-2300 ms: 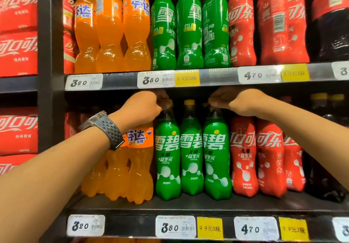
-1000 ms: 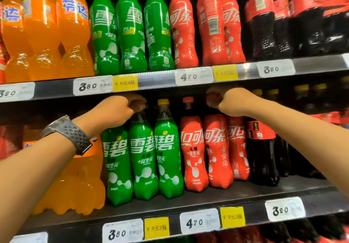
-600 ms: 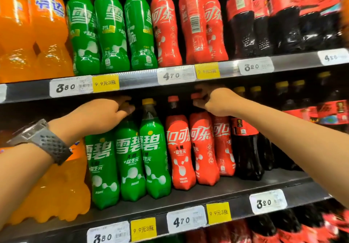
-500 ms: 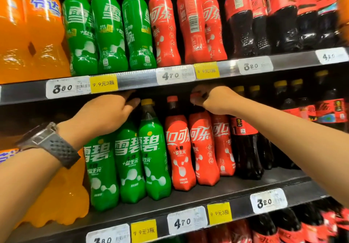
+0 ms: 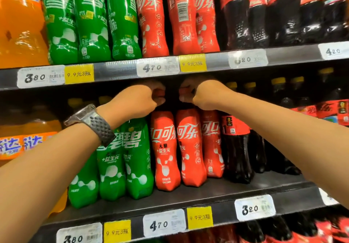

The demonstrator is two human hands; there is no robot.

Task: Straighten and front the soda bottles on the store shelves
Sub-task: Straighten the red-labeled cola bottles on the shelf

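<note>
On the middle shelf [image 5: 188,195] three red cola bottles stand side by side. My left hand [image 5: 136,101] grips the cap of the left red bottle [image 5: 165,152]. My right hand [image 5: 204,93] grips the cap of the middle red bottle [image 5: 190,148]. The left bottle's label faces front; the middle one is turned partly sideways. A third red bottle [image 5: 212,142] stands right of them. Green soda bottles [image 5: 136,159] stand to the left, partly behind my left forearm. Both caps are mostly hidden by my fingers.
The upper shelf [image 5: 117,70] hangs just above my hands and carries orange, green, red and dark cola bottles. Dark cola bottles [image 5: 238,148] fill the middle shelf's right side, orange bottles [image 5: 28,140] its left. Price tags [image 5: 164,224] line the shelf edges.
Both hands have shifted right: the left from the green bottles to the left red bottle's cap, the right onto the middle red bottle's cap. The view has moved rightward and closer.
</note>
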